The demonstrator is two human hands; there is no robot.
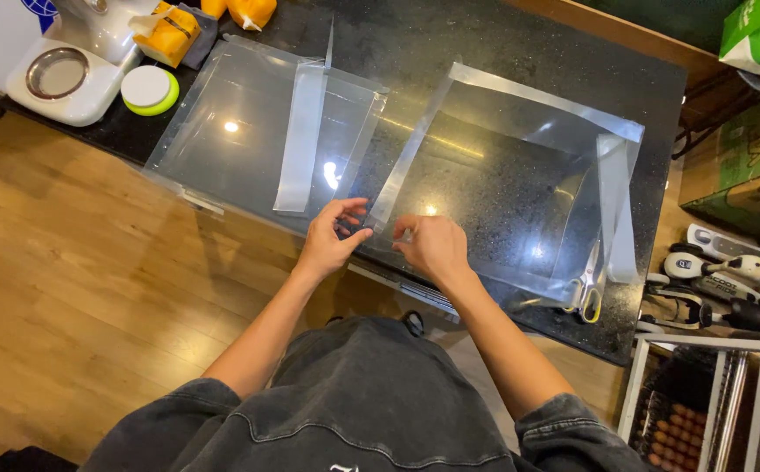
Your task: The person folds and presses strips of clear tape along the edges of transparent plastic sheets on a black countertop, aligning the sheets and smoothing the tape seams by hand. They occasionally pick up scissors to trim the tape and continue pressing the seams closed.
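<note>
Clear plastic sheet (494,166) on the dark counter (450,44): left hand (332,236) and right hand (432,246) pinch its near edge between them. Scissors (588,293) beyond the right hand may snag it.

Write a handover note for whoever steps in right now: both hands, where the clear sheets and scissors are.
Left hand: fingers pinching the near edge of the clear plastic sheet on the black counter.
Right hand: gripping the same edge beside it.
A second clear sheet lies flat to the left, untouched.
Scissors rest at the right sheet's near corner, in no hand.
Whether any cut is made cannot be told.
</note>
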